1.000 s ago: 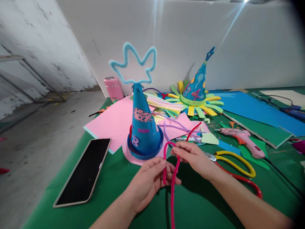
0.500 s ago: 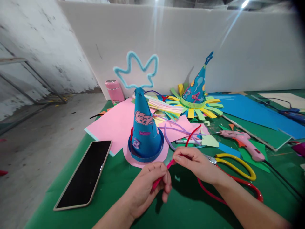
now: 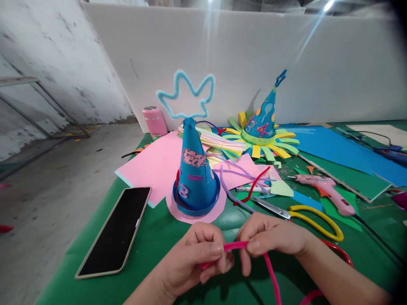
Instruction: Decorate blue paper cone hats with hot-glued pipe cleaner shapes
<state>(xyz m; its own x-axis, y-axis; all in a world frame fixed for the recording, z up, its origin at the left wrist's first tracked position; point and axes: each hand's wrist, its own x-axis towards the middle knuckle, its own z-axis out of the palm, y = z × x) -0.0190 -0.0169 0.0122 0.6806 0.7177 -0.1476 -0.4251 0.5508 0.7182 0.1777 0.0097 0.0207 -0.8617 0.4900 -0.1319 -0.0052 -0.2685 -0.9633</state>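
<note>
Low over the green table, my left hand (image 3: 203,252) pinches one end of a pink pipe cleaner (image 3: 235,245). My right hand (image 3: 270,237) grips the same pipe cleaner a short way along, and its long tail hangs down and loops under my right wrist. Just beyond my hands stands a blue paper cone hat (image 3: 193,173) on a pink paper disc (image 3: 197,218), topped by a light-blue pipe-cleaner outline (image 3: 187,94). Scissors (image 3: 318,220) with yellow and red handles lie partly behind my right hand. Past them rests a red pipe cleaner (image 3: 256,186).
A phone (image 3: 116,233) lies at the left near the table edge. On the right is a pink glue gun (image 3: 324,188) with a black cord. Behind stand a second cone hat (image 3: 262,118) with a fringed brim and a pink bottle (image 3: 154,122). Colored paper (image 3: 152,165) covers the back.
Both hands have come lower and nearer me with the pink pipe cleaner, which is now held level between them. The scissor blades have come into view behind my right hand.
</note>
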